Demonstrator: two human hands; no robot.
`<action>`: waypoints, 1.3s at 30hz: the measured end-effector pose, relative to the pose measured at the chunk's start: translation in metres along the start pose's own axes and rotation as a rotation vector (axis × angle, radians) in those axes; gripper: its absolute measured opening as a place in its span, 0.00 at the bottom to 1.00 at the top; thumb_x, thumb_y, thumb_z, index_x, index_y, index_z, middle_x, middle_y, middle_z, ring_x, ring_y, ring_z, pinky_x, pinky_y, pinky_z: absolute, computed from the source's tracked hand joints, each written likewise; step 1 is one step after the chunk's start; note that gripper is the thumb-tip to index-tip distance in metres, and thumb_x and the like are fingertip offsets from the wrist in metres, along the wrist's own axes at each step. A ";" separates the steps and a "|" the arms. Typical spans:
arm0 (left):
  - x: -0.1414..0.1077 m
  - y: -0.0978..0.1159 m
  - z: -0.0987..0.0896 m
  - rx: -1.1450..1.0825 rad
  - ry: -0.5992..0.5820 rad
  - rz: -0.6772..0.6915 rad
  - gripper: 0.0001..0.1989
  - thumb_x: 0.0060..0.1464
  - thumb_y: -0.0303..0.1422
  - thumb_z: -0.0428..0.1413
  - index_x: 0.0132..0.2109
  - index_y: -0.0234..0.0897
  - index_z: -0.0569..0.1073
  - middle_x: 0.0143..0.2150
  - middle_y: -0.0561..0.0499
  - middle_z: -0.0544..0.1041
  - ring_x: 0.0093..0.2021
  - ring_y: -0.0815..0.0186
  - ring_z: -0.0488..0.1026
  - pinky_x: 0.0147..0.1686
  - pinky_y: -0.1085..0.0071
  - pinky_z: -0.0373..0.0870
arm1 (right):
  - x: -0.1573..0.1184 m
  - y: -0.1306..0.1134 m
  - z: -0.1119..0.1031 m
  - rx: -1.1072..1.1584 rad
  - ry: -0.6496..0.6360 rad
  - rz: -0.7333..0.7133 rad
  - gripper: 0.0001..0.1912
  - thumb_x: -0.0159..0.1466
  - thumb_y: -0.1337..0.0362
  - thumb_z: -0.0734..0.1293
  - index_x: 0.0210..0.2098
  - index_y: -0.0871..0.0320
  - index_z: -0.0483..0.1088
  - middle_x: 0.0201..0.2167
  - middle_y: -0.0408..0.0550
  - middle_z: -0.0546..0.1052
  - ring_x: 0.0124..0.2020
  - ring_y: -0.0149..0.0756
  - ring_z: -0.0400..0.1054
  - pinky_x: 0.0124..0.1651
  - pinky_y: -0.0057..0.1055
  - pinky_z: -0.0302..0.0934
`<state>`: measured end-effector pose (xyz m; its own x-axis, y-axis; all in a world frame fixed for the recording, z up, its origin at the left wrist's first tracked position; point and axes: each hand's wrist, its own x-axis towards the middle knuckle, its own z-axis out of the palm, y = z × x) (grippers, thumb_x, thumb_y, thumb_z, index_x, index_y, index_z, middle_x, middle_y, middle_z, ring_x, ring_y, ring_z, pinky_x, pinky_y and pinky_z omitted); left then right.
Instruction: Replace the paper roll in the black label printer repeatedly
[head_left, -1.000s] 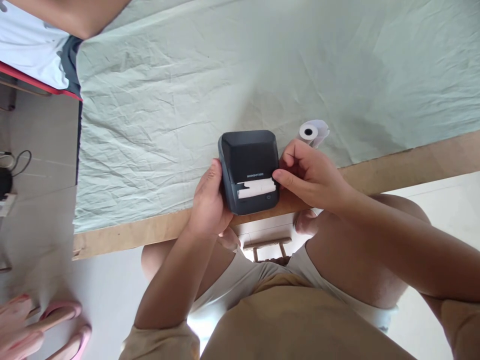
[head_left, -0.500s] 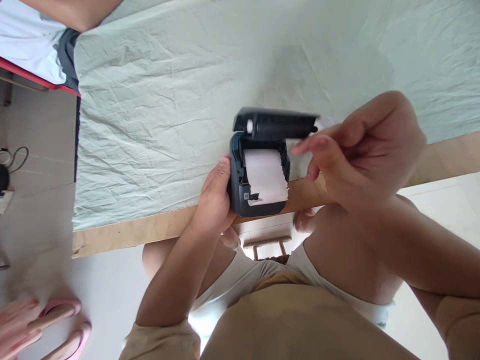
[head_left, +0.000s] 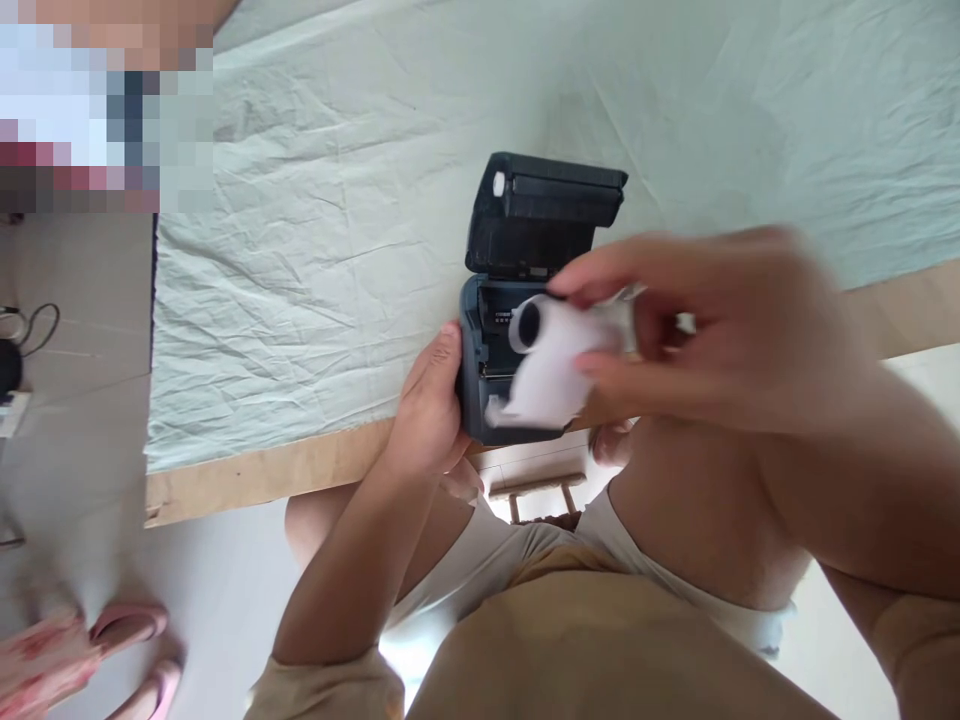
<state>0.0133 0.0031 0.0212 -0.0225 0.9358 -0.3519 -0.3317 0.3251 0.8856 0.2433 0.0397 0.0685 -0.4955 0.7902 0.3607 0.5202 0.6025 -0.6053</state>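
Note:
A small dark printer (head_left: pixel 472 370) with its lid (head_left: pixel 555 210) swung up stands at the table's front edge. My left hand (head_left: pixel 431 400) is wrapped round its left side, thumb on the rim. Over the printer's right half is a white paper roll (head_left: pixel 559 360), tilted, its dark hollow core facing left and its loose end hanging toward the front. My right hand (head_left: pixel 697 330), blurred by motion, pinches the roll's right side between thumb and fingers. Part of the printer's inner compartment shows to the left of the roll; the rest is hidden behind it.
A wrinkled pale green cloth (head_left: pixel 300 250) covers the table, with a bare wooden edge (head_left: pixel 270 465) in front. Another person's feet in pink slippers (head_left: pixel 131 620) are at the lower left. A black cable (head_left: pixel 41 325) lies at the far left.
The lid has swung further up and back. The paper roll has come up out of the compartment in my right hand, which was empty beside the printer. My left hand has stayed on the printer.

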 end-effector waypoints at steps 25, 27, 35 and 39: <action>0.006 -0.010 0.000 -0.113 0.136 -0.012 0.23 0.64 0.56 0.71 0.38 0.40 0.83 0.31 0.54 0.85 0.34 0.62 0.87 0.32 0.71 0.83 | -0.042 0.094 -0.018 -0.456 0.465 0.163 0.17 0.79 0.55 0.69 0.65 0.38 0.72 0.60 0.47 0.82 0.64 0.56 0.81 0.68 0.59 0.77; 0.006 -0.011 0.000 -0.115 0.128 -0.010 0.23 0.64 0.56 0.71 0.39 0.40 0.83 0.31 0.53 0.85 0.36 0.60 0.88 0.34 0.70 0.85 | -0.039 0.071 -0.007 -0.439 0.419 0.098 0.15 0.79 0.59 0.67 0.63 0.38 0.73 0.58 0.46 0.83 0.62 0.54 0.82 0.66 0.58 0.78; 0.005 -0.009 0.000 -0.126 0.094 -0.004 0.20 0.60 0.52 0.74 0.39 0.40 0.84 0.33 0.52 0.86 0.38 0.58 0.88 0.40 0.65 0.88 | -0.021 0.098 0.028 -0.214 0.130 0.115 0.24 0.70 0.50 0.76 0.63 0.45 0.76 0.56 0.53 0.81 0.53 0.54 0.81 0.53 0.53 0.81; 0.006 -0.010 -0.001 -0.091 0.072 -0.001 0.21 0.59 0.53 0.74 0.39 0.41 0.83 0.34 0.51 0.86 0.40 0.55 0.88 0.42 0.60 0.89 | -0.018 0.106 0.026 -0.129 0.135 0.069 0.15 0.68 0.56 0.77 0.54 0.46 0.78 0.48 0.49 0.83 0.49 0.52 0.81 0.52 0.52 0.79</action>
<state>0.0155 0.0052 0.0096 -0.0883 0.9221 -0.3767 -0.4162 0.3094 0.8550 0.2890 0.0863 -0.0207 -0.3622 0.8325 0.4192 0.6385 0.5492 -0.5391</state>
